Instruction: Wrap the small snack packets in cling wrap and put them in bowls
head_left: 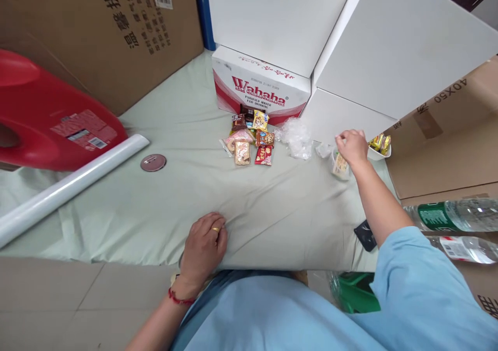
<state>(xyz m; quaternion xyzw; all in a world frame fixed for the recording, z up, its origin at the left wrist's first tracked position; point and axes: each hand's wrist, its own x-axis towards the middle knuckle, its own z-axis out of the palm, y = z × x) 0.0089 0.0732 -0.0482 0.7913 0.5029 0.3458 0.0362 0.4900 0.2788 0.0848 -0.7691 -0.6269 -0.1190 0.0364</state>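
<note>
My right hand point(352, 146) reaches out over the right part of the cloth, its fingers closed at the top of a clear plastic bag point(341, 167) with a yellowish printed snack pack in it. My left hand point(206, 242) rests on the cloth at the near edge, fingers curled in, with nothing visible in them. A pile of small wrapped snacks point(242, 153) lies in front of the Wahaba-style red and white water carton point(259, 84). Crumpled clear plastic bags point(298, 136) lie between that pile and my right hand. Just beyond my right wrist, a white bowl point(375, 155) holds yellow-wrapped snacks.
A red jug point(50, 117), a white roll point(73, 185) and a round brown disc point(153, 163) lie at left. White boxes point(280, 19) and cardboard boxes point(97, 29) wall the back. A black object point(365, 236) and plastic bottles point(455, 215) are at right.
</note>
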